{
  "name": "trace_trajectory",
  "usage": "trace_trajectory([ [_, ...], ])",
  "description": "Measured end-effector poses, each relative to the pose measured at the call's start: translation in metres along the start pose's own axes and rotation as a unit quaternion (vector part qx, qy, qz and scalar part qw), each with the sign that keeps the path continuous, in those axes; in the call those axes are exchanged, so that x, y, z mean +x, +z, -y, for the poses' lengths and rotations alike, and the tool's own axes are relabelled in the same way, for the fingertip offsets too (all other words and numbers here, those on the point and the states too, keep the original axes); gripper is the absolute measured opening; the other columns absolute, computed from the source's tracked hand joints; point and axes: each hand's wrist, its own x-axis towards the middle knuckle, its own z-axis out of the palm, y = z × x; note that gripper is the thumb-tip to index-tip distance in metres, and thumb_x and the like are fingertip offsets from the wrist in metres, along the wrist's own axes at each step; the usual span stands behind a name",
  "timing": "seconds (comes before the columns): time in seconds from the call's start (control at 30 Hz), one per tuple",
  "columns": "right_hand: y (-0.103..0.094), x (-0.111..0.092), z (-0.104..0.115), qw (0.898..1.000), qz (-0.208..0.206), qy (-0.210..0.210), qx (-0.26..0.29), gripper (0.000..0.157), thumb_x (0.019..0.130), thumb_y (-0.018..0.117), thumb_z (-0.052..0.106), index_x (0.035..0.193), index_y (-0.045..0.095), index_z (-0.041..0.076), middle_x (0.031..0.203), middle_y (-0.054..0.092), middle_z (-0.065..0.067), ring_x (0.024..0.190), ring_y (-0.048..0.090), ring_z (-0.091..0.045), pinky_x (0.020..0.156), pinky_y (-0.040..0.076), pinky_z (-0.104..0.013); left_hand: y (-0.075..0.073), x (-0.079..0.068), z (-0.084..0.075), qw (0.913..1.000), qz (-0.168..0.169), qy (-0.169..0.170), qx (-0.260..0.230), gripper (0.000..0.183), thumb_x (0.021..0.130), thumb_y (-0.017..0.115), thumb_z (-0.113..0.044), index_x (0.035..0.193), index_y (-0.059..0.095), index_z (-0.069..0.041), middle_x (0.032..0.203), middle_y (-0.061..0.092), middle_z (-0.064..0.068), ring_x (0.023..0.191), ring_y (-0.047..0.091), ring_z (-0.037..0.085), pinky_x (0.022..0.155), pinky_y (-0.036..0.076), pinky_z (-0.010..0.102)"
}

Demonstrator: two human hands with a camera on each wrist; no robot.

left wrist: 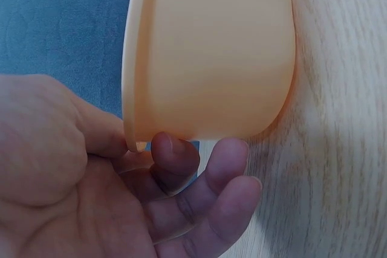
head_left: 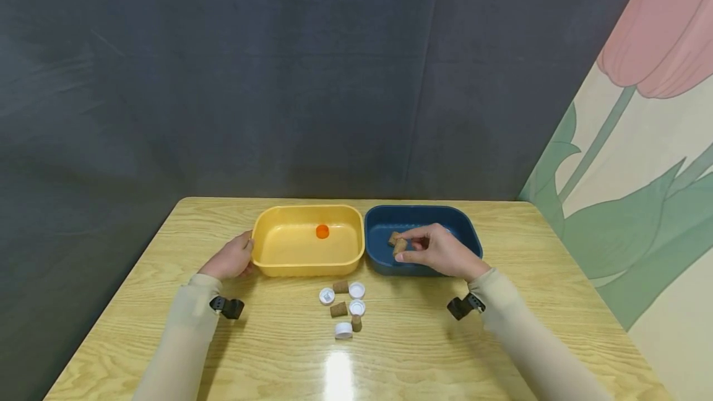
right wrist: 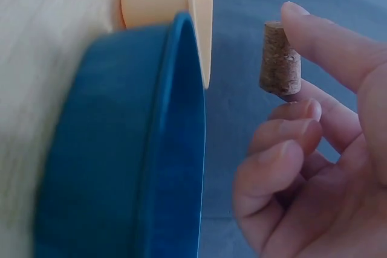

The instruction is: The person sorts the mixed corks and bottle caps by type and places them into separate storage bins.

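My right hand [head_left: 440,249] pinches a cork [right wrist: 280,58] between thumb and forefinger, over the blue bin [head_left: 470,234]. Its other fingers are curled loosely below the cork in the right wrist view. A second cork [head_left: 393,239] lies inside that bin, just behind the pinched one. At the left end of the yellow bin [head_left: 306,265], my left hand [head_left: 234,257] holds the rim, with curled fingers [left wrist: 227,158] against the outer wall. An orange bottle cap [head_left: 322,231] lies on the yellow bin's floor.
Several white bottle caps [head_left: 343,330] and three corks [head_left: 338,309] are scattered on the wooden table [head_left: 278,351] in front of the bins. The two bins stand side by side near the table's back edge. Behind them hangs a dark curtain [head_left: 334,110].
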Motion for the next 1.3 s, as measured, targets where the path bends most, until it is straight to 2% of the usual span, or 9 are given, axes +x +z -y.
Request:
trace_trajectory([
  [0.27, -0.016, 0.021, -0.012, 0.999, 0.007, 0.028, -0.016, 0.048, 0.087, 0.078, 0.040, 0.127, 0.070, 0.015, 0.067, 0.048, 0.000, 0.055, 0.035, -0.014, 0.054, 0.032, -0.028, 0.000, 0.001, 0.001, 1.0000, 0.001, -0.007, 0.006, 0.049, 0.110, 0.022, -0.014, 0.152, 0.022, 0.012, 0.078, 0.057, 0.012, 0.066, 0.056, 0.022, 0.061, 0.050, 0.034],
  [0.5, -0.026, 0.041, -0.022, 0.999, 0.019, 0.040, -0.031, 0.046, 0.090, 0.076, 0.028, 0.129, 0.067, 0.006, 0.065, 0.048, -0.001, 0.055, 0.036, -0.015, 0.056, 0.034, -0.030, -0.001, 0.000, 0.001, 1.0000, 0.005, 0.000, 0.003, 0.049, 0.111, 0.023, -0.015, 0.151, 0.022, 0.013, 0.080, 0.057, 0.013, 0.066, 0.056, 0.023, 0.060, 0.050, 0.035],
  [0.7, -0.031, 0.059, -0.032, 0.996, 0.038, 0.059, -0.054, 0.044, 0.090, 0.076, 0.030, 0.126, 0.069, 0.005, 0.068, 0.052, -0.004, 0.058, 0.037, -0.015, 0.058, 0.034, -0.030, 0.000, 0.001, 0.001, 0.9999, 0.005, -0.009, 0.004, 0.049, 0.110, 0.023, -0.014, 0.151, 0.024, 0.012, 0.080, 0.057, 0.013, 0.069, 0.058, 0.025, 0.061, 0.051, 0.035],
  [0.97, -0.032, 0.076, -0.043, 0.992, 0.057, 0.098, -0.057, 0.047, 0.090, 0.077, 0.029, 0.127, 0.068, 0.002, 0.070, 0.050, -0.003, 0.055, 0.036, -0.016, 0.057, 0.035, -0.031, 0.002, 0.003, 0.001, 0.9999, 0.001, -0.016, -0.004, 0.048, 0.110, 0.024, -0.014, 0.151, 0.026, 0.011, 0.082, 0.056, 0.013, 0.068, 0.057, 0.024, 0.064, 0.052, 0.038],
  [1.1, -0.031, 0.080, -0.047, 0.989, 0.069, 0.111, -0.071, 0.048, 0.090, 0.076, 0.031, 0.127, 0.068, 0.002, 0.091, 0.063, -0.009, 0.065, 0.046, -0.018, 0.061, 0.040, -0.032, 0.003, 0.005, 0.003, 0.9998, 0.001, -0.017, -0.002, 0.047, 0.110, 0.024, -0.013, 0.150, 0.027, 0.011, 0.082, 0.056, 0.012, 0.068, 0.056, 0.023, 0.064, 0.052, 0.037],
  [1.17, -0.030, 0.081, -0.048, 0.988, 0.074, 0.117, -0.074, 0.047, 0.090, 0.076, 0.031, 0.127, 0.068, 0.002, 0.103, 0.064, -0.012, 0.070, 0.048, -0.018, 0.063, 0.042, -0.032, 0.003, 0.005, 0.004, 0.9999, 0.002, -0.017, -0.001, 0.047, 0.110, 0.024, -0.013, 0.150, 0.027, 0.011, 0.082, 0.056, 0.012, 0.068, 0.056, 0.024, 0.064, 0.051, 0.036],
  [1.23, -0.030, 0.082, -0.049, 0.986, 0.082, 0.126, -0.070, 0.047, 0.091, 0.075, 0.031, 0.128, 0.068, 0.003, 0.110, 0.065, -0.015, 0.067, 0.046, -0.016, 0.062, 0.041, -0.031, 0.002, 0.005, 0.004, 0.9999, 0.002, -0.017, 0.000, 0.047, 0.110, 0.023, -0.013, 0.150, 0.027, 0.011, 0.083, 0.056, 0.013, 0.069, 0.057, 0.024, 0.064, 0.051, 0.036],
  [1.3, -0.030, 0.083, -0.051, 0.985, 0.089, 0.137, -0.062, 0.048, 0.091, 0.075, 0.032, 0.129, 0.067, 0.003, 0.107, 0.067, -0.017, 0.058, 0.040, -0.014, 0.057, 0.039, -0.030, 0.001, 0.005, 0.004, 0.9998, 0.002, -0.017, -0.002, 0.047, 0.110, 0.023, -0.013, 0.150, 0.027, 0.011, 0.083, 0.056, 0.013, 0.069, 0.057, 0.024, 0.064, 0.052, 0.037],
])
